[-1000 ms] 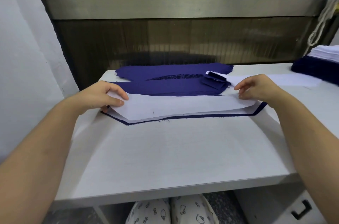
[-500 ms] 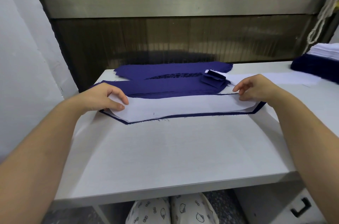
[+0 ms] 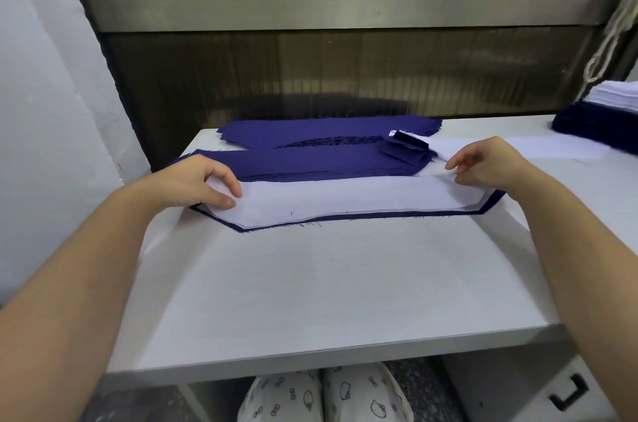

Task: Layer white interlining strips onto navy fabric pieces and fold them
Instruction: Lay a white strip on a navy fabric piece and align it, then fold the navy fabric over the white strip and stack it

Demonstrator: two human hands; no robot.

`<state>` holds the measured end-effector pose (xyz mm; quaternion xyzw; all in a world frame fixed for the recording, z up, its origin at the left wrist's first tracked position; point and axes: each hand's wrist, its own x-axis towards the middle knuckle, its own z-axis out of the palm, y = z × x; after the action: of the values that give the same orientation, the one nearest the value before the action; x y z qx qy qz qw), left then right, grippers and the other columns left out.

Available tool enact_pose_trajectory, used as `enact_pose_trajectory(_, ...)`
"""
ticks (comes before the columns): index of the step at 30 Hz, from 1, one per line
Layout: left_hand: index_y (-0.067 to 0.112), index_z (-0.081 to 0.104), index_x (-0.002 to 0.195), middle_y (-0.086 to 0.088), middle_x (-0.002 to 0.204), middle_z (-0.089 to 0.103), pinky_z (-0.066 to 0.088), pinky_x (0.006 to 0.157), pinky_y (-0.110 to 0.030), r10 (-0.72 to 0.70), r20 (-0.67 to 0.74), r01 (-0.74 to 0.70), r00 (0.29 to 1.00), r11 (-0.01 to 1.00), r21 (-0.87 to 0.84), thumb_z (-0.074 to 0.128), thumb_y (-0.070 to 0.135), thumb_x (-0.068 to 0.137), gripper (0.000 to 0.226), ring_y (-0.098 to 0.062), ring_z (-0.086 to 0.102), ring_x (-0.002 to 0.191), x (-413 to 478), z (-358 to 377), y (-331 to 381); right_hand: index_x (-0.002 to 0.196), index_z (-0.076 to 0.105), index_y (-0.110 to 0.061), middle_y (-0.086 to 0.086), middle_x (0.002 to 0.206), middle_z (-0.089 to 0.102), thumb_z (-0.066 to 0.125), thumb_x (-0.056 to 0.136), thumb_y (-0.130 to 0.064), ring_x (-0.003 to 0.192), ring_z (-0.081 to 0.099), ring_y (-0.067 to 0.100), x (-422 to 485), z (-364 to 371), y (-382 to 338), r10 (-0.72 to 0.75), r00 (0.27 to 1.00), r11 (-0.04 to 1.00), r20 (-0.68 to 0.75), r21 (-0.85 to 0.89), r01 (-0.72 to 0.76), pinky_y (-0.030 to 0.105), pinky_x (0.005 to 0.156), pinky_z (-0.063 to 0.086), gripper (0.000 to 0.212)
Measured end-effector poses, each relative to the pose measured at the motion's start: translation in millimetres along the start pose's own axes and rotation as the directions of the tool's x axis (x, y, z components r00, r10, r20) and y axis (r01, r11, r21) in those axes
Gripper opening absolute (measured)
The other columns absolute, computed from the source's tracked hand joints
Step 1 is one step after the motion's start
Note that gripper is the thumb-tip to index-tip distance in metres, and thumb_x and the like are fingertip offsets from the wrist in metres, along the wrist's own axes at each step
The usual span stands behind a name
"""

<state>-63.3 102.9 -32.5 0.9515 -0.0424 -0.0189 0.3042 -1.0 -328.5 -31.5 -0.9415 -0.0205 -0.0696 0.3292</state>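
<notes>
A person's left hand [image 3: 203, 183] pinched the left end of a long white interlining strip [image 3: 345, 197] between thumb and curled fingers, while the right hand [image 3: 490, 166], its fingers also curled, gripped the strip's right end at the far edge. The strip lay flat across a navy fabric piece of matching shape [image 3: 492, 201], whose dark border showed along the near edge and at both angled ends. Both sat in the middle of a white worktable [image 3: 328, 283], well back from its near edge. Just beyond the strip lay a stack of long navy fabric pieces [image 3: 310, 159], with a second navy stack [image 3: 328, 130] farther back. A small folded navy bundle [image 3: 405, 149] rested on the right end of the nearer stack. A loose white strip [image 3: 552, 149] lay on the table to the far right, near a pile of navy and white pieces [image 3: 600, 114] at the frame's edge.
</notes>
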Motion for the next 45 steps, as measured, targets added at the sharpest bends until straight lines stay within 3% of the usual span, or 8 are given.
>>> enact_pose_trajectory(20, 0.024, 0.07, 0.078, 0.004, 0.097, 0.063, 0.046, 0.07, -0.02, -0.022, 0.013, 0.021, 1.0, 0.995, 0.099, 0.071, 0.011, 0.082, 0.013, -0.017, 0.056, 0.089, -3.6, -0.3, 8.8, 0.082, 0.069, -0.012, 0.006, 0.078, 0.061, 0.062, 0.076, 0.013, 0.079, 0.054, 0.023, 2.9, 1.6, 2.5, 0.04, 0.999, 0.998, 0.011, -0.049, -0.039, 0.027, 0.077, 0.043, 0.026)
enact_pose_trajectory(27, 0.02, 0.071, 0.073, 0.003, 0.087, 0.065, 0.04, 0.064, -0.018, -0.028, 0.033, 0.025, 0.999, 0.997, 0.078, 0.07, 0.009, 0.082, 0.015, -0.012, 0.055, 0.08, -6.4, -0.7, 11.2, 0.085, 0.07, -0.01, 0.004, 0.073, 0.058, 0.06, 0.078, 0.011, 0.078, 0.052, 0.024, 4.6, 3.2, 5.6, 0.067, 0.997, 0.996, 0.033, -0.067, -0.065, 0.026, 0.076, 0.041, 0.025)
enact_pose_trajectory(30, 0.018, 0.069, 0.075, 0.005, 0.089, 0.061, 0.039, 0.066, -0.018, -0.031, 0.016, 0.03, 0.999, 0.996, 0.08, 0.07, 0.014, 0.083, 0.009, -0.011, 0.052, 0.08, -5.7, 0.4, 12.3, 0.081, 0.07, -0.013, 0.009, 0.083, 0.061, 0.06, 0.082, 0.001, 0.087, 0.053, 0.025, 5.7, 4.3, 6.5, 0.102, 0.994, 0.994, -0.025, -0.047, -0.103, 0.028, 0.077, 0.041, 0.018)
enact_pose_trajectory(33, 0.018, 0.065, 0.077, 0.003, 0.086, 0.057, 0.039, 0.065, -0.02, -0.012, -0.005, 0.012, 1.0, 0.994, 0.107, 0.069, 0.014, 0.084, 0.009, -0.011, 0.048, 0.074, -5.1, 1.1, 11.8, 0.077, 0.067, -0.022, 0.007, 0.098, 0.063, 0.059, 0.085, -0.011, 0.104, 0.052, 0.029, 8.3, 3.3, 7.0, 0.193, 0.977, 0.977, -0.089, -0.072, -0.2, 0.035, 0.089, 0.045, 0.016)
enact_pose_trajectory(35, 0.019, 0.062, 0.079, 0.003, 0.086, 0.057, 0.039, 0.063, -0.021, 0.006, -0.017, -0.004, 1.0, 0.994, 0.107, 0.069, 0.012, 0.084, 0.011, -0.012, 0.047, 0.071, -4.7, 1.0, 9.8, 0.086, 0.068, -0.024, 0.009, 0.102, 0.06, 0.056, 0.086, -0.016, 0.113, 0.044, 0.033, 9.6, 3.2, 6.7, 0.269, 0.954, 0.949, -0.134, -0.131, -0.286, 0.038, 0.095, 0.04, 0.014)
enact_pose_trajectory(38, 0.022, 0.06, 0.084, 0.002, 0.095, 0.055, 0.04, 0.07, -0.022, 0.018, -0.032, -0.013, 0.999, 0.991, 0.133, 0.07, 0.012, 0.083, 0.014, -0.012, 0.049, 0.081, -3.5, 1.0, 6.1, 0.096, 0.068, -0.023, 0.01, 0.097, 0.053, 0.053, 0.088, -0.018, 0.117, 0.036, 0.034, 9.0, 4.7, 5.2, 0.318, 0.933, 0.914, -0.17, -0.206, -0.349, 0.036, 0.093, 0.032, 0.018)
enact_pose_trajectory(41, 0.023, 0.062, 0.091, -0.004, 0.101, 0.054, 0.042, 0.081, -0.03, -0.004, -0.047, 0.013, 0.999, 0.982, 0.188, 0.07, 0.017, 0.083, 0.013, -0.019, 0.049, 0.094, -1.2, 2.0, 1.9, 0.097, 0.068, -0.021, 0.008, 0.103, 0.058, 0.052, 0.087, -0.017, 0.111, 0.045, 0.034, 7.0, 9.2, 2.4, 0.297, 0.941, 0.91, -0.16, -0.251, -0.33, 0.035, 0.092, 0.035, 0.019)
enact_pose_trajectory(45, 0.015, 0.069, 0.087, -0.008, 0.089, 0.06, 0.041, 0.074, -0.034, 0.004, -0.143, 0.008, 0.99, 0.996, 0.085, 0.066, 0.023, 0.087, 0.009, -0.018, 0.048, 0.08, 1.5, 8.7, 1.5, 0.093, 0.067, -0.009, 0.014, 0.099, 0.064, 0.049, 0.084, -0.009, 0.089, 0.054, 0.035, 5.0, 17.1, -4.7, 0.229, 0.949, 0.924, -0.218, -0.258, -0.282, 0.035, 0.078, 0.044, 0.02)
